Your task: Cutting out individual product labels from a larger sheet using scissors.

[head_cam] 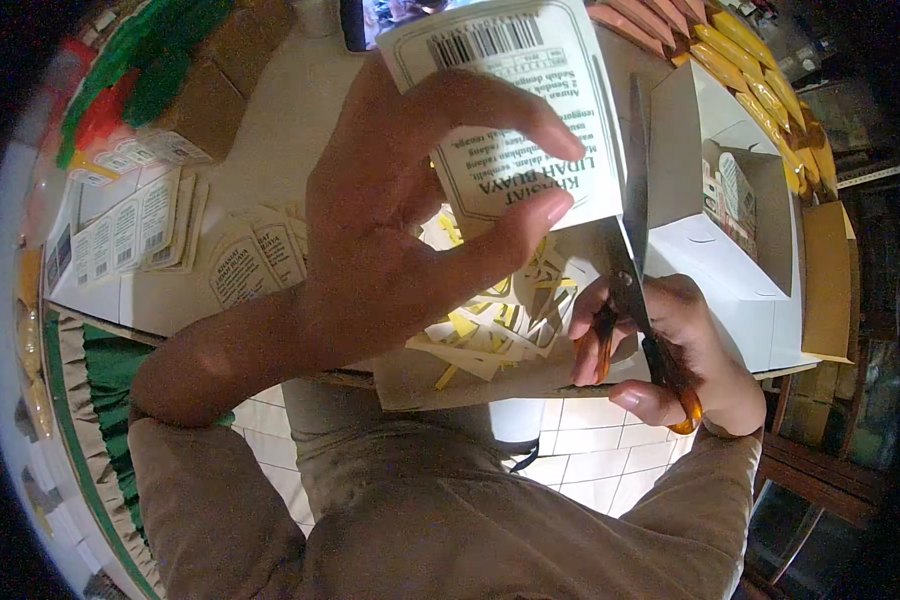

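Observation:
My left hand [412,195] pinches a white printed paper label [525,97] between thumb and forefinger, upper centre. The label bears writing and a barcode. My right hand [675,337] holds scissors [630,277] with amber handles, fingers through the loops. Their dark blades point away from me, parted, with the label's right edge at them. Below the label, paper offcuts [495,330], white and yellow, lie in an open cardboard box [435,382]. Loose cut labels [244,266] lie on the table left of my left hand, partly hidden by my wrist.
Stacks of uncut label sheets [131,225] lie at the left, near a brown cardboard box [202,112]. An open white box [750,315] with printed pieces inside stands at the right. Yellow packets [757,67] and pink packets [637,22] lie beyond. A lit screen [405,19] is at the far edge.

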Demonstrator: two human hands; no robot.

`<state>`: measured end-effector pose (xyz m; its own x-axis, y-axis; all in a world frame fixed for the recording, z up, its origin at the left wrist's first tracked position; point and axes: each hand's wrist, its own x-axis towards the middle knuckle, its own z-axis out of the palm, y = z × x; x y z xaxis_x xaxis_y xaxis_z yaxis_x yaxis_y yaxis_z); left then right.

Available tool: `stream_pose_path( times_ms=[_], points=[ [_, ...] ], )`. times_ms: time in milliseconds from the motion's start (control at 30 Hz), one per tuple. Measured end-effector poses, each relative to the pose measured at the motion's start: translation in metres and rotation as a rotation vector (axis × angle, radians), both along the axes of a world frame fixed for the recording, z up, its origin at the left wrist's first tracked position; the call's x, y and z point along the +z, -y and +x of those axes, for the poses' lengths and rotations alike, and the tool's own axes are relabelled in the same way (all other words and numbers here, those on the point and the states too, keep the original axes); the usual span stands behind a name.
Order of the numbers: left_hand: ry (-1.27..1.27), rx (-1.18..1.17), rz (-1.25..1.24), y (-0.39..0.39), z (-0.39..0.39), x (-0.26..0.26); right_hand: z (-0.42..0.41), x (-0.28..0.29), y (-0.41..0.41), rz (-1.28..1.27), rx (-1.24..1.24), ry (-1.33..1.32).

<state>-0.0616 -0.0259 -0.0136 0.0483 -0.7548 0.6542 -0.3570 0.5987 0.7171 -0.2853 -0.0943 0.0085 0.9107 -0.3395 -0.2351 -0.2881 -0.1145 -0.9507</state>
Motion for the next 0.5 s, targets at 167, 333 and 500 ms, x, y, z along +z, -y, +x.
stream_pose_path(
  times_ms=[167,333,500],
  points=[
    [-0.061,-0.113,0.142,-0.0009,-0.0028,0.0019,0.0021,-0.0022,-0.0031,0.001,-0.085,0.039],
    [-0.173,-0.152,0.148,0.0011,-0.0049,-0.0004,0.0025,-0.0019,-0.0015,-0.079,-0.066,0.060],
    [-0.093,-0.115,0.136,0.0005,-0.0012,-0.0005,0.0035,-0.0031,-0.0021,-0.114,-0.062,0.075]
  ],
)
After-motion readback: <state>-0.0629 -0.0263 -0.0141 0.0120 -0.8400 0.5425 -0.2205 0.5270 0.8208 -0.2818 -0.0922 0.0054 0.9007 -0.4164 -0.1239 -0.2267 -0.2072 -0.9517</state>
